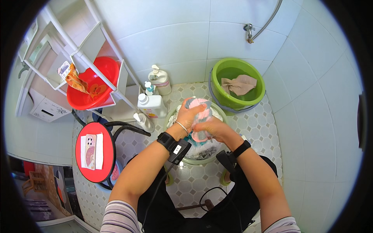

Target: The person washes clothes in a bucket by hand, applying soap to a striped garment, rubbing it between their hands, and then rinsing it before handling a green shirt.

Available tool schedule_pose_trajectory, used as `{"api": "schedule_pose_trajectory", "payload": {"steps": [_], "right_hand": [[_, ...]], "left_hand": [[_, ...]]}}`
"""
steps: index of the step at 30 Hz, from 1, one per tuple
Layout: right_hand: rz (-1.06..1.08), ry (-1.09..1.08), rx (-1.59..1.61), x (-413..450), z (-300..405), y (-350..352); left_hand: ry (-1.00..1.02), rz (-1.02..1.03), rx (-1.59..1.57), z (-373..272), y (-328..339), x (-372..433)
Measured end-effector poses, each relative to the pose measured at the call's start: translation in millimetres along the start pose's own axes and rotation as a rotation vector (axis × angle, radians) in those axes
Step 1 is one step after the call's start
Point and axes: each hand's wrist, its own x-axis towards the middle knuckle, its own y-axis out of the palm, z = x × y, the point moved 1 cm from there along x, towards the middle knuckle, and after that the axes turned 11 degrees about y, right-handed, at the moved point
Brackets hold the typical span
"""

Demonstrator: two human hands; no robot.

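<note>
Both hands are together over a pale green basin (201, 162) on the floor between my feet. A pink-and-grey cloth item (201, 112), possibly a sock, is gripped between them. My left hand (184, 117) holds its upper part, thumb across the front. Lower down, my right hand (216, 128) pinches the fabric with its fingers curled in. The cloth's lower end hangs in a loop over the basin. Inside the basin lie white wet laundry (217, 112), a teal piece partly hidden by my hands, and cloudy water with a dark patterned fabric (208, 152).
A green bucket (239, 102) of water with a taupe cloth (240, 84) stands behind right. Several bottles (154, 106) are at the left, beside a rack with a red basin (109, 70). A phone (90, 151) lies on paper on a red stool (94, 129). A tap (249, 32) is on the wall.
</note>
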Motion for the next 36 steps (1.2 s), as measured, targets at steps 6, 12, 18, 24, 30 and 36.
{"api": "schedule_pose_trajectory", "payload": {"steps": [6,12,18,24,30,36], "right_hand": [[-0.148,-0.079,-0.138,6.1,0.7,10.4],[-0.409,-0.51,-0.384,23.7,-12.5,7.0],[-0.87,-0.3,-0.716,16.7,-12.9,32.7],[-0.859,-0.362,-0.571,24.8,-4.5,23.8],[0.161,-0.225,0.191,-4.8,23.6,0.0],[0.255,-0.006,0.432,-12.7,14.5,12.7]], "left_hand": [[0.118,-0.124,0.009,23.7,-14.5,8.7],[0.128,-0.198,0.115,36.3,-14.4,12.7],[0.129,-0.431,0.198,26.0,-9.0,8.4],[0.211,-0.356,0.279,32.1,-21.9,25.0],[-0.127,0.201,-0.085,-19.4,-18.8,13.0],[-0.192,0.208,-0.169,2.8,-25.8,10.4]]}}
